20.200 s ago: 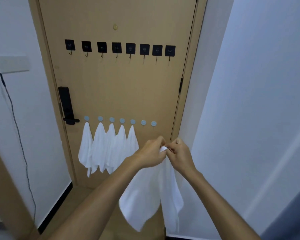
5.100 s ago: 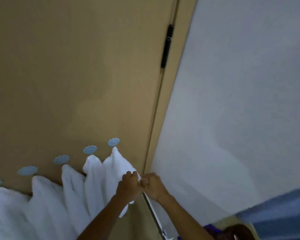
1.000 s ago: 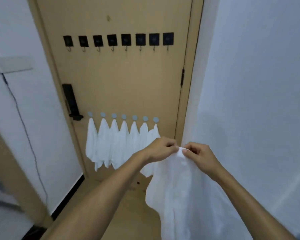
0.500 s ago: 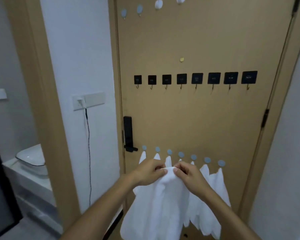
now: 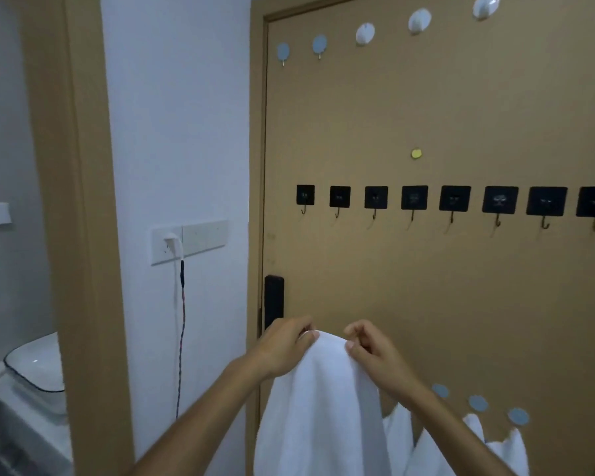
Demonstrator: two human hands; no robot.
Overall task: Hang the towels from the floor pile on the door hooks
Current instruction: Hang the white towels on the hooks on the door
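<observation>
Head view, at a tan door: fingers (image 5: pixel 304 333) of the left hand (image 5: pixel 284 348) curl over and pinch the top edge of a white towel (image 5: pixel 320 400), while the right hand (image 5: pixel 375 355) pinches the same edge just beside it, thumb and forefinger closed on the cloth. The towel is held up in front of the door (image 5: pixel 426 286) near its left edge, its top bunched between the two hands and the rest draping straight down out of view at the bottom. Both bare forearms rise from the lower edge of the picture.

Behind the left hand, a black lock handle (image 5: pixel 273 300) sits on the door's left edge. Lower right, round blue-grey hooks (image 5: pixel 478 403) run in a row, with white hung towels (image 5: pixel 495 455) below them, partly hidden by the right arm. Higher up, across the middle of the door, a row of square black hooks (image 5: pixel 414 198) stands bare, each with a small metal hook beneath. A small yellow disc (image 5: pixel 416 153) sits above that row. Along the door's top edge are more round hooks (image 5: pixel 364 33), blue-grey ones at the left and white ones to the right.

Left of the door, a white wall carries a switch plate (image 5: pixel 189 240) with a plug and a cable (image 5: pixel 181 338) hanging down. Farther left, past a tan frame, a white basin (image 5: pixel 35 365) rests on a counter.
</observation>
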